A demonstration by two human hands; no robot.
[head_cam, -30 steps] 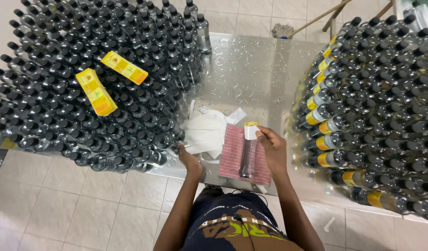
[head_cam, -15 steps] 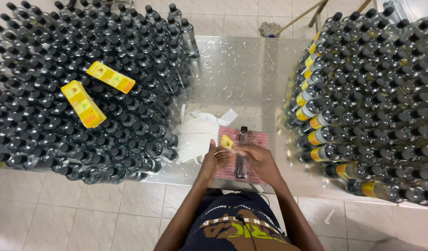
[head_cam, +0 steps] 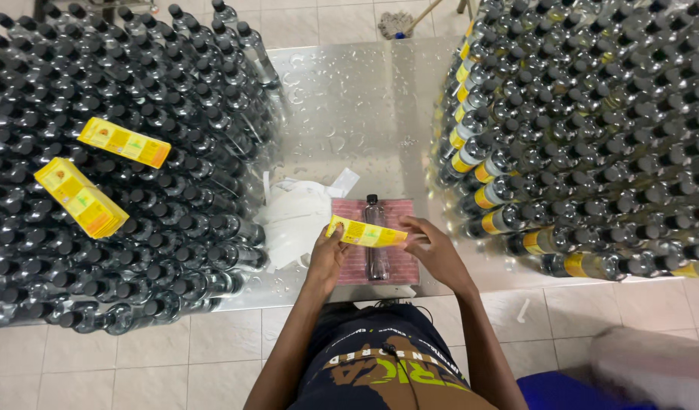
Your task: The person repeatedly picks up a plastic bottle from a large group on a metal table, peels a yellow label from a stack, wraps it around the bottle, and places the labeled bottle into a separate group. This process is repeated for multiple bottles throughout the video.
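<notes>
A clear bottle (head_cam: 376, 241) with a black cap lies on a pink ribbed cloth (head_cam: 351, 267) at the table's near edge. Above it I hold a yellow label strip (head_cam: 366, 234) stretched sideways. My left hand (head_cam: 328, 257) pinches its left end and my right hand (head_cam: 434, 249) pinches its right end. The strip crosses over the middle of the bottle; whether it touches the bottle I cannot tell.
Unlabelled black-capped bottles (head_cam: 114, 205) crowd the left of the wet metal table (head_cam: 349, 114), with two yellow label stacks (head_cam: 80, 197) on top. Yellow-labelled bottles (head_cam: 592, 144) fill the right. White backing papers (head_cam: 296, 216) lie left of the cloth. A mop (head_cam: 395, 23) rests on the tiled floor.
Half a second ago the label was a small piece between both hands. It is now spread out flat between them over the bottle. The view has shifted, so everything sits lower left.
</notes>
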